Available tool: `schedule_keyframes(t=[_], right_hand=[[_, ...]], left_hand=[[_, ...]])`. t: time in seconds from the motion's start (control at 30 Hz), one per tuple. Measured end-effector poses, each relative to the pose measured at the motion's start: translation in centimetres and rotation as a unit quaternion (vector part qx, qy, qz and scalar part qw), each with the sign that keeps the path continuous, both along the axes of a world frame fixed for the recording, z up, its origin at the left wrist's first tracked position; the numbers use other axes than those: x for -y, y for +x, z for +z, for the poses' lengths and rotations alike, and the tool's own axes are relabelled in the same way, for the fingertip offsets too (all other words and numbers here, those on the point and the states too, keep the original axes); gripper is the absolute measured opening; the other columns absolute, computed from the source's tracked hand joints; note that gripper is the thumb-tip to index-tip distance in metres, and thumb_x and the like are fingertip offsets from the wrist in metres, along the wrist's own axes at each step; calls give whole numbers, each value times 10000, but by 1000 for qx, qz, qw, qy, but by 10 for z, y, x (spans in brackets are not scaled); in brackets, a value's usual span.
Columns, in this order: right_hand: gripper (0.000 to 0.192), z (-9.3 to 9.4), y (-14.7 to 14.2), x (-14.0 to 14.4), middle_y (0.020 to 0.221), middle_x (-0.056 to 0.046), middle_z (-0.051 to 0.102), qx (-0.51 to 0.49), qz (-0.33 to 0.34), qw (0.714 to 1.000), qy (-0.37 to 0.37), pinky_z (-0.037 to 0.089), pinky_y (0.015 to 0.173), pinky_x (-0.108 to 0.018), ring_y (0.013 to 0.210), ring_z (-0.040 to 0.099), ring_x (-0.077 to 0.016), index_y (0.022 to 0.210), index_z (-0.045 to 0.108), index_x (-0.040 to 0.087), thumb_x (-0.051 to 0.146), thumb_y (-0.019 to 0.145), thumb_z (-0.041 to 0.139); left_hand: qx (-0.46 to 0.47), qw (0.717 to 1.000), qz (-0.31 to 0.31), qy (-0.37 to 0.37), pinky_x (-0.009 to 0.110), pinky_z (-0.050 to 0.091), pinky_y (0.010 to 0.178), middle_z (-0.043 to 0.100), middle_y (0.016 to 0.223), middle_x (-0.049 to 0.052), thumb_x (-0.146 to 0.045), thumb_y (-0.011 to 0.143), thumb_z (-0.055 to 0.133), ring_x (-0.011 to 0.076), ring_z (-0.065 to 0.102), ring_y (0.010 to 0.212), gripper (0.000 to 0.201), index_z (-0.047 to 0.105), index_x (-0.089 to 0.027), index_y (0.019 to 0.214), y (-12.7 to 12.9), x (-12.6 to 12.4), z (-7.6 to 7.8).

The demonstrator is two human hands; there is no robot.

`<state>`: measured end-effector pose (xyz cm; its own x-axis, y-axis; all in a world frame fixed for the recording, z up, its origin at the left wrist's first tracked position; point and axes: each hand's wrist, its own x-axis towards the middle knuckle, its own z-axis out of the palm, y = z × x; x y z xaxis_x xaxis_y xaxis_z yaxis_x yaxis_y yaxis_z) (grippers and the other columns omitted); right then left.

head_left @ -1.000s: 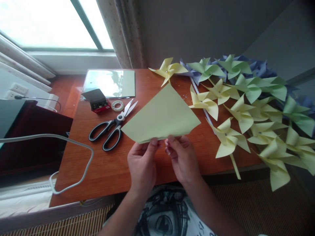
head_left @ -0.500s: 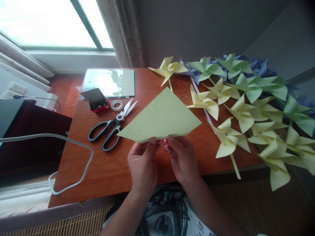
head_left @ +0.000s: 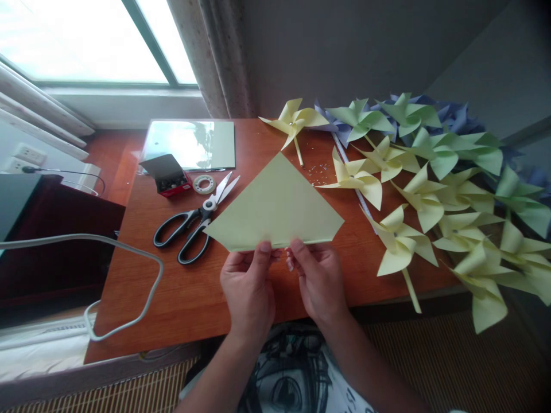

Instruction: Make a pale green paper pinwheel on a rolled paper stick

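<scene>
While both thumbs pinch its near folded edge, the pale green paper triangle (head_left: 275,206) lies over the wooden table (head_left: 181,298), grasped by left hand (head_left: 248,288) and right hand (head_left: 318,281), scissors (head_left: 193,221) just beside it.

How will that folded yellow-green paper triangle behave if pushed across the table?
Probably light and floppy: the folded paper is thin sheet, pinched along its near edge by the left hand and right hand. It would likely slide easily on the smooth table, and crease if pressed.
</scene>
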<state>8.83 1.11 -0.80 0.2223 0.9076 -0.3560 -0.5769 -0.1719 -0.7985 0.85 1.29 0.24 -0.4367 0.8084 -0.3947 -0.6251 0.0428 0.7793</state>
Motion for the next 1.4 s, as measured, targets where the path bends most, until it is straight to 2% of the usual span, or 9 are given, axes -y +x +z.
schedule_keyframes(t=[0.13, 0.33, 0.67, 0.83, 0.9, 0.97, 1.07, 1.23, 1.4], right_hand=[[270, -3, 0, 1, 599, 26, 639, 41, 2, 999, 21, 424, 547, -219, 544, 509, -84, 671, 679, 165, 345, 781, 847], [238, -3, 0, 0, 627, 21, 643, 47, -2, 999, 25, 411, 560, -236, 575, 513, -96, 705, 697, 171, 340, 798, 835], [294, -6, 8, -6, 586, 30, 607, 55, -20, 998, 23, 366, 561, -243, 555, 472, -91, 640, 662, 170, 350, 784, 845], [300, -2, 10, -8, 580, 24, 626, 40, -35, 998, 14, 355, 540, -237, 543, 478, -87, 618, 672, 168, 353, 757, 864], [294, 0, 9, -8, 578, 28, 623, 23, -36, 999, 12, 352, 529, -232, 533, 471, -83, 620, 672, 171, 347, 758, 862], [282, 2, 8, -8, 581, 33, 619, 4, -33, 999, 12, 354, 526, -225, 530, 465, -79, 625, 670, 174, 333, 759, 861], [275, 5, 7, -8, 571, 37, 610, -13, -26, 1000, 1, 369, 536, -218, 531, 463, -77, 631, 674, 170, 325, 739, 874], [293, 7, 8, -8, 575, 11, 647, -15, -14, 1000, -22, 385, 535, -219, 537, 497, -86, 626, 684, 156, 346, 705, 893], [312, 6, 5, -7, 555, 22, 614, -5, -11, 1000, -16, 372, 519, -218, 527, 472, -82, 613, 676, 151, 359, 730, 877]], left_hand=[[-40, 999, 12, 3, 166, 546, 578, 714, 615, -20, -318, 622, 942, 72, 638, 521, 316, 694, -141, 708, 0, 1, -2], [-54, 998, 7, 29, 166, 548, 599, 724, 650, -15, -284, 694, 904, 75, 645, 563, 236, 714, -151, 739, -1, -1, -5], [-7, 999, -38, 23, 220, 622, 697, 795, 837, 34, -238, 712, 892, 120, 734, 706, 217, 763, -150, 862, -10, 0, 2], [-17, 998, 23, 50, 200, 616, 640, 752, 708, -27, -205, 673, 912, 91, 690, 601, 222, 700, -168, 730, -22, -3, 0], [-8, 997, 33, 71, 203, 618, 647, 748, 701, -41, -217, 673, 914, 90, 691, 605, 226, 709, -190, 762, -20, 0, -1], [4, 997, -5, 81, 204, 619, 698, 777, 768, -14, -250, 696, 905, 106, 728, 693, 225, 746, -198, 846, -13, 4, -1], [7, 996, -78, 48, 200, 612, 756, 806, 843, 37, -235, 718, 891, 137, 761, 794, 202, 775, -178, 873, -1, 10, 0], [18, 996, -74, 44, 199, 615, 747, 807, 811, 27, -212, 714, 890, 119, 755, 743, 160, 782, -179, 828, 4, 9, 2], [20, 997, -56, 46, 175, 607, 700, 801, 778, 16, -205, 692, 902, 106, 746, 693, 165, 774, -178, 792, 3, 5, 2]])
